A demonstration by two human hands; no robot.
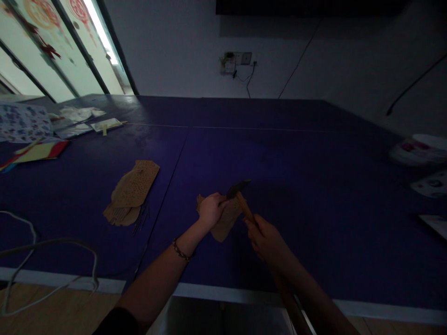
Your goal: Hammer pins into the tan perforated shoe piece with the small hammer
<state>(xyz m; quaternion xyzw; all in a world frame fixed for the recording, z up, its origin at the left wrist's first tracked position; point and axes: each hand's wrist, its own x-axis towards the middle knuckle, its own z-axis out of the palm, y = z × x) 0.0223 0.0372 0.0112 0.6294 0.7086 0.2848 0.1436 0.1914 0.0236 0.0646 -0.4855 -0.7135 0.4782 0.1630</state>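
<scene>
My right hand (263, 235) is wrapped round the wooden handle of a hammer (245, 206). The dark hammer head is up against the fingertips of my left hand (212, 210). Those fingers are pinched together over a flat brown piece (225, 225) on the blue table; what they hold, if anything, is hidden. To the left lies a stack of similar brown pieces (135, 186), the top one dotted with small marks. Several thin dark rods (141, 218), perhaps nails, lie by the stack's lower right edge.
Looping cables (70, 241) cross the table's front left corner. Coloured sheets (42, 152) and a patterned bag (24, 122) lie at the far left. On the right edge sit a round white container (421, 149) and a pale patterned item (431, 184). A wall (167, 56) stands behind the table.
</scene>
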